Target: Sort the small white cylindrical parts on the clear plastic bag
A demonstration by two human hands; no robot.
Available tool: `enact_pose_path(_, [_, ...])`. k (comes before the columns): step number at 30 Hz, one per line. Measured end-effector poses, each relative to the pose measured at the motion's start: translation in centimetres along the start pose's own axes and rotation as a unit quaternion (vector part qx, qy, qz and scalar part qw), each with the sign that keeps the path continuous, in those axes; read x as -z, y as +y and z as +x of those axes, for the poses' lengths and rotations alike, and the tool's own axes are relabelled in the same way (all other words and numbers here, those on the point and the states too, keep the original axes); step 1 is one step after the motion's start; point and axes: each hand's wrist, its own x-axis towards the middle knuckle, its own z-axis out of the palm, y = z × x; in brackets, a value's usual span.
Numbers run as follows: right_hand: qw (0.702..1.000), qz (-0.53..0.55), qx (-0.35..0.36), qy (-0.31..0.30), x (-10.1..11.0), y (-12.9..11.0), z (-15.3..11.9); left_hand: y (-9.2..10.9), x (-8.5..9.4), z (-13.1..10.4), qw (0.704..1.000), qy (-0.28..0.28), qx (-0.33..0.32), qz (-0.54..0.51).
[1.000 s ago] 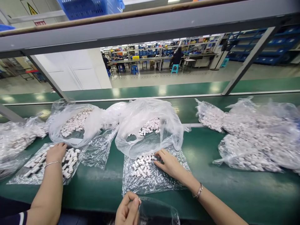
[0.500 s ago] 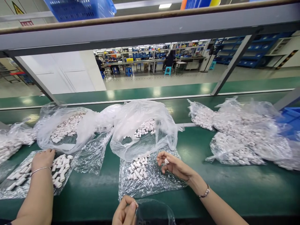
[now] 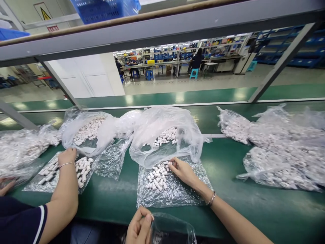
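My left hand [image 3: 139,225] is at the bottom edge, thumb and fingers pinching the rim of a clear plastic bag [image 3: 175,223] that hangs open below the table edge. Small white pieces show dimly inside it. My right hand [image 3: 183,171] reaches over a pile of white tube-shaped plastic fittings [image 3: 157,178], its fingertips closed on one white fitting [image 3: 170,163] at the pile's right side. This pile lies on a flat clear plastic sheet [image 3: 182,196]. Just behind stands a large translucent bag [image 3: 142,154], mouth open towards me, with more fittings inside.
At left, a co-worker's hand [image 3: 67,156] is over another pile of fittings [image 3: 83,169]; another hand [image 3: 6,186] shows at the left edge. Filled bags [image 3: 279,162] lie right on the green table [image 3: 228,210]. A shelf beam [image 3: 162,32] crosses above.
My right hand has moved left onto the pile, its fingers closing. My left hand still holds the bag rim. The view has turned left, showing more of the co-worker.
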Motion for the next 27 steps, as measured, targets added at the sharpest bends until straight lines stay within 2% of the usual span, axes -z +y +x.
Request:
enact_pose_path(2, [0.993, 0.116, -0.028, -0.015, 0.8, -0.2, -0.4, -0.1, 0.0, 0.0, 1.0, 0.0, 0.001, 0.002])
enact_pose_path(3, [0.98, 0.19, -0.056, -0.03, 1.3, -0.3, -0.7, -0.1, 0.0, 0.0, 1.0, -0.001, 0.001, 0.002])
enact_pose_path(6, [0.904, 0.394, -0.139, -0.09, 2.7, -0.5, -1.6, -0.1, -0.1, 0.0, 1.0, -0.007, 0.0, 0.006])
enact_pose_path(8, [0.856, 0.479, -0.154, -0.116, 3.5, -0.6, -2.1, -0.1, -0.2, 0.0, 1.0, -0.009, -0.001, 0.007])
enact_pose_path(10, [0.844, 0.497, -0.155, -0.13, 3.9, -0.7, -2.3, -0.1, -0.2, 0.0, 1.0, -0.009, -0.002, 0.007])
enact_pose_path(11, [0.853, 0.48, -0.156, -0.136, 4.0, -0.7, -2.4, -0.1, -0.2, 0.0, 1.0, -0.009, -0.004, 0.007])
enact_pose_path(13, [0.899, 0.389, -0.144, -0.139, 3.7, -0.8, -2.2, -0.2, -0.2, 0.0, 1.0, -0.009, -0.006, 0.008])
enact_pose_path(15, [0.959, 0.239, -0.099, -0.116, 2.9, -0.9, -1.8, -0.3, -0.2, 0.0, 1.0, -0.008, -0.006, 0.009])
enact_pose_path(17, [0.993, 0.075, -0.055, -0.074, 1.7, -1.2, -1.2, -0.4, -0.2, 0.0, 1.0, -0.005, -0.005, 0.01])
enact_pose_path(19, [0.997, -0.042, -0.047, -0.045, 0.5, -1.4, -0.5, -0.4, -0.1, 0.0, 1.0, -0.003, -0.004, 0.011])
enact_pose_path(21, [0.994, -0.087, -0.057, -0.036, -0.4, -1.6, 0.1, -0.4, -0.1, 0.0, 1.0, -0.001, -0.005, 0.01])
enact_pose_path(25, [0.996, -0.065, -0.049, -0.046, -0.3, -1.5, 0.5, -0.4, 0.3, -0.1, 1.0, -0.001, -0.006, 0.011])
enact_pose_path(27, [0.995, 0.031, -0.058, -0.076, 0.7, -1.2, 0.1, -0.4, 0.4, -0.1, 1.0, -0.003, -0.007, 0.011])
